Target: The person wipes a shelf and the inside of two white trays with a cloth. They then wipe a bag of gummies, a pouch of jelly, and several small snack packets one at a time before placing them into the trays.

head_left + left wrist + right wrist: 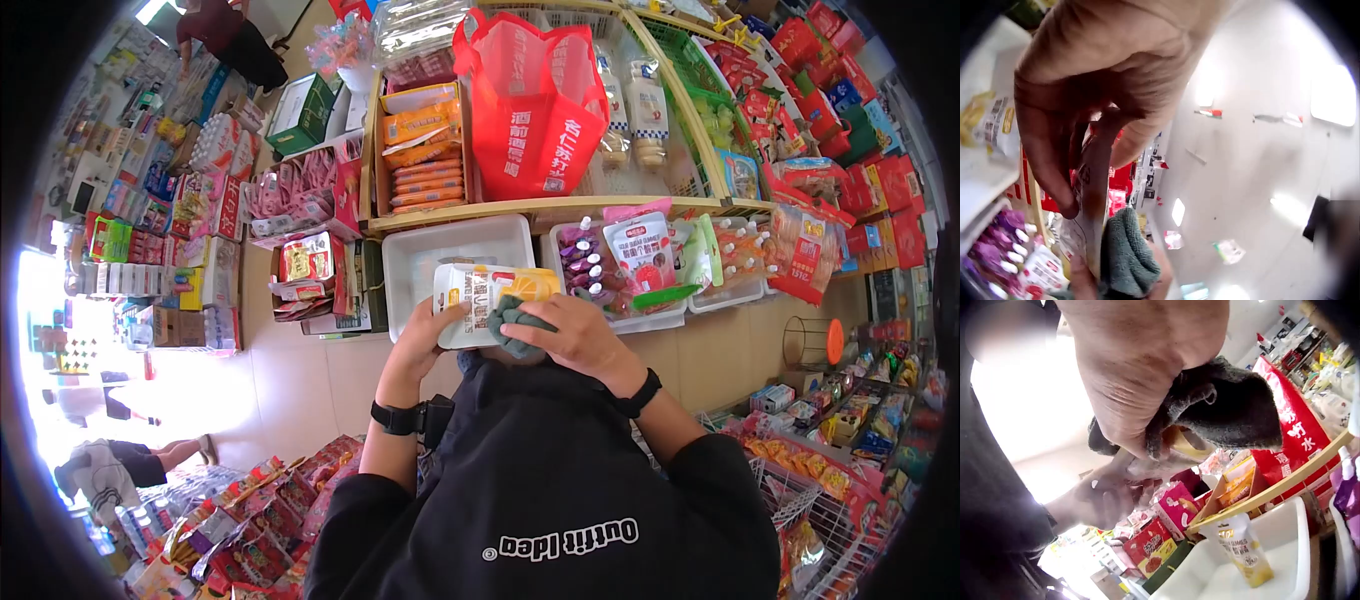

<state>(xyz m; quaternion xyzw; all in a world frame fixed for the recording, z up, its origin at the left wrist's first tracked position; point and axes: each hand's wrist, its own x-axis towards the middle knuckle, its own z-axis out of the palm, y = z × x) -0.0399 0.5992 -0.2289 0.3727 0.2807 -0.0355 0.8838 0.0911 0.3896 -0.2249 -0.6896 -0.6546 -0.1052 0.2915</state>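
Note:
My left hand (420, 338) grips one end of a white and yellow gummy pouch (455, 283), thumb on its printed face. In my right hand (585, 345) is a bunched grey-green cloth (510, 330), which lies against the other end of the pouch. The left wrist view shows the pouch (1092, 181) edge-on between the fingers, with the cloth (1130, 253) beside it. Below the hands, a white plastic bin (460, 240) holds a similar gummy pouch (1246, 553), seen in the right wrist view. The right palm hides part of the cloth.
Right of the bin stands another bin with purple drink pouches (580, 262) and a white candy bag (642, 250). Behind a wooden shelf rail (570, 207) are a red tote bag (530, 110) and a box of orange packets (425, 170). Snack racks (250, 530) stand behind me.

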